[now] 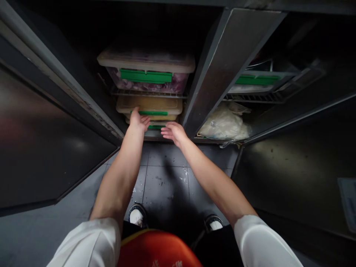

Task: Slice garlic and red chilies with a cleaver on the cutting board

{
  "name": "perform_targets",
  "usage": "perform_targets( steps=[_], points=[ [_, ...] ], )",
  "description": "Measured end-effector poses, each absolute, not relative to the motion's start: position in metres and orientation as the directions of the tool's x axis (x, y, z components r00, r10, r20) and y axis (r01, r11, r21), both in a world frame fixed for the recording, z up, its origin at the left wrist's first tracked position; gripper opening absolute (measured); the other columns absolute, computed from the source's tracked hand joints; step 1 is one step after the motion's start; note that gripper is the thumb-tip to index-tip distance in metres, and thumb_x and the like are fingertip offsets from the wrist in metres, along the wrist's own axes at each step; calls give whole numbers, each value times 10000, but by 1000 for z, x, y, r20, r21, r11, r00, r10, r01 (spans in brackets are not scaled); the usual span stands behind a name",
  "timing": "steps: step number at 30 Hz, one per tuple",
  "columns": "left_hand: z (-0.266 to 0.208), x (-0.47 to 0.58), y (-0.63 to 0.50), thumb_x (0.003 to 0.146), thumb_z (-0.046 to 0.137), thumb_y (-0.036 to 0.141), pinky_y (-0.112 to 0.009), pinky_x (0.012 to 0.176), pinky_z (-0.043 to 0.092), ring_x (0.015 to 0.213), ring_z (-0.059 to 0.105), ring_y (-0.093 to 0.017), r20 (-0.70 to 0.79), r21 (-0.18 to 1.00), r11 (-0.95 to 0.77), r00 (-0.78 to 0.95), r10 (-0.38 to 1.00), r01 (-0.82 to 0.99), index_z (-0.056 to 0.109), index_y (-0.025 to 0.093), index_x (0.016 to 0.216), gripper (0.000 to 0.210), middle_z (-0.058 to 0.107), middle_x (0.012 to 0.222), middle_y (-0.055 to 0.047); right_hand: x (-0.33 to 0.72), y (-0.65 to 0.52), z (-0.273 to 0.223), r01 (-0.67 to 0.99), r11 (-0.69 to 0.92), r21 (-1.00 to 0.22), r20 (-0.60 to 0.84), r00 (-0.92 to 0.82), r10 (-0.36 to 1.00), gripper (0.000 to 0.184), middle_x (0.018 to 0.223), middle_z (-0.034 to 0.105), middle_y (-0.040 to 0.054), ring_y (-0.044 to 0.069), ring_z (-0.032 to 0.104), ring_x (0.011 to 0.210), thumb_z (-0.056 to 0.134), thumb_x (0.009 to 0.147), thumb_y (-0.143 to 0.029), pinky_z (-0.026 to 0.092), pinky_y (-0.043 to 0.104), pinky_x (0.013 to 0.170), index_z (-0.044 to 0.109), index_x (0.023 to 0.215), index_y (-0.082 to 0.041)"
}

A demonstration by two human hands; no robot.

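Floor, head view: grey tiles [160, 174] with water drops, dim light; dark metal cabinet [250, 5] ahead, left door [50, 148] and right door [280, 159] swung wide.
Left compartment: upper box [146, 66], pale lid and purple contents, on a wire shelf [155, 94]; lower box [158, 104], tan lid and green latch [155, 113], right below it; bottom box, partly hidden, under that, only its green latch [155, 127] clear.
Right compartment: a pale plastic bag [222, 124] low down, past the divider post [222, 59].
Left hand: left hand [139, 120] before the lower box's front, fingers extended, nothing held; contact cannot be told.
Right hand: right hand [172, 132] lower, near the bottom box's front, fingers extended, empty; contact unclear.
Hands: apart from each other, a gap between.
Lower-box grip: best taken by both ends, palms matched in height, pull level; lid looks tight under the wire shelf.
Latches: better not pulled on, could pop.
Footing: wet tiles look slippery; feet wide apart, knees bent would help.
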State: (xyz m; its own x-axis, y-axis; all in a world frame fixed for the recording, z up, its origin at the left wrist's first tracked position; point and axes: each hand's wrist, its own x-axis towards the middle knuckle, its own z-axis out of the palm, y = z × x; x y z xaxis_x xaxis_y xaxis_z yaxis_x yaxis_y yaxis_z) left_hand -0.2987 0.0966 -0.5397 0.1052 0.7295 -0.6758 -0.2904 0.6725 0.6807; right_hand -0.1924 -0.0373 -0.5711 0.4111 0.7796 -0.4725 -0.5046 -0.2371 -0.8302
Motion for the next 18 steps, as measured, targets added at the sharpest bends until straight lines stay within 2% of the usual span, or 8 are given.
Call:
perform_targets(
  steps=[3,6,11,13,15,17,18],
  points=[
    [-544,-283,85,863,609,569,-320,894,502,1034,660,-231,-650,660,675,199,733,-330,581,191,1116,455,654,1109,-141,-187,-47,-572,-478,-254,-841,-477,433,765,65,703,724,18,167,710,616,564,925,-141,565,256,562,557,969,-189],
    [-546,-275,77,904,611,457,-272,876,496,1003,662,-188,-631,661,649,189,753,-376,569,197,1110,335,646,1116,-113,-183,-53,-572,-458,-272,-846,-481,436,761,57,692,723,16,158,703,599,544,935,-136,565,252,565,566,958,-183],
    [-543,-273,74,923,611,366,-208,773,480,942,653,-154,-628,663,633,165,761,-400,571,188,997,197,628,1034,-77,-187,-58,-555,-382,-327,-864,-454,315,833,48,701,730,38,134,685,572,594,928,-180,553,215,535,625,902,-154],
    [-543,-272,75,932,589,377,-204,710,474,893,643,-153,-641,659,635,142,754,-403,568,199,958,181,619,970,-63,-189,-64,-534,-303,-318,-898,-380,172,909,74,714,740,41,134,695,597,657,891,-226,563,206,548,654,888,-152],
    [-543,-271,77,937,575,395,-207,655,469,823,622,-149,-655,653,641,123,745,-404,559,208,915,189,592,890,-48,-189,-78,-501,-214,-273,-938,-256,-105,961,167,748,757,50,142,709,638,745,821,-293,576,205,579,683,874,-148],
    [-544,-270,79,932,585,396,-205,619,464,762,593,-141,-668,639,649,121,734,-414,543,212,874,198,552,820,-35,-188,-99,-462,-147,-216,-965,-135,-424,895,298,785,767,59,157,718,664,836,716,-374,584,219,605,706,851,-142],
    [-544,-270,80,929,589,389,-203,607,461,745,583,-137,-674,629,654,125,728,-420,533,213,860,197,537,801,-31,-187,-112,-443,-112,-188,-976,-102,-526,844,349,800,769,63,169,724,680,864,672,-402,589,232,626,717,854,-142]
  ],
)
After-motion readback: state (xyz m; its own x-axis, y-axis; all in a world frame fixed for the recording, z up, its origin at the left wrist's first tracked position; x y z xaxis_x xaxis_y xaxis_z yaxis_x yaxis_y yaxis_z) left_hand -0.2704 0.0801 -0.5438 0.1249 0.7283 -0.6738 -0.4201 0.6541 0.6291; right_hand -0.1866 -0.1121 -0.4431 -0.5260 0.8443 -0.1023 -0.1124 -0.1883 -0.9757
